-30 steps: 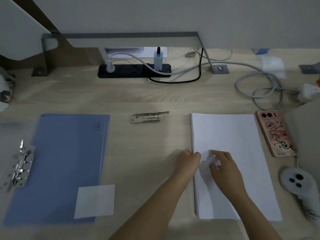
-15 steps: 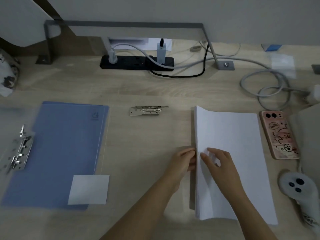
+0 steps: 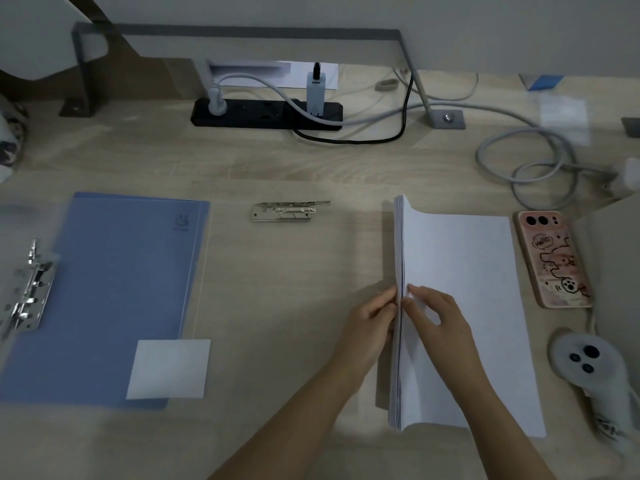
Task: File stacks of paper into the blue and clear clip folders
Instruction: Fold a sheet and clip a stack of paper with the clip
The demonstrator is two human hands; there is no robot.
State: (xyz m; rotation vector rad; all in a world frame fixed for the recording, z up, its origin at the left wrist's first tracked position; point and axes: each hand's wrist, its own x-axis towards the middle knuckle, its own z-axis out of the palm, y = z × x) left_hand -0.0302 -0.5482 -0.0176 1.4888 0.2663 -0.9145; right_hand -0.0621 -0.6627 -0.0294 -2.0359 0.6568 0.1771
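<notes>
1. The blue folder (image 3: pixel 114 289) lies flat at the left of the surface (image 3: pixel 277 271), well apart from both hands.
2. The left hand (image 3: pixel 372 323) grips the paper stack (image 3: pixel 467 271) at its raised left edge.
3. The right hand (image 3: pixel 440 320) holds the same edge with curled fingers from above.

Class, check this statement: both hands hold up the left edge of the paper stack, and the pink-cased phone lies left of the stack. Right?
Wrong on one point: the head view shows the pink-cased phone lying right of the paper stack, not left. The left hand and right hand do hold up the stack's left edge.
</notes>
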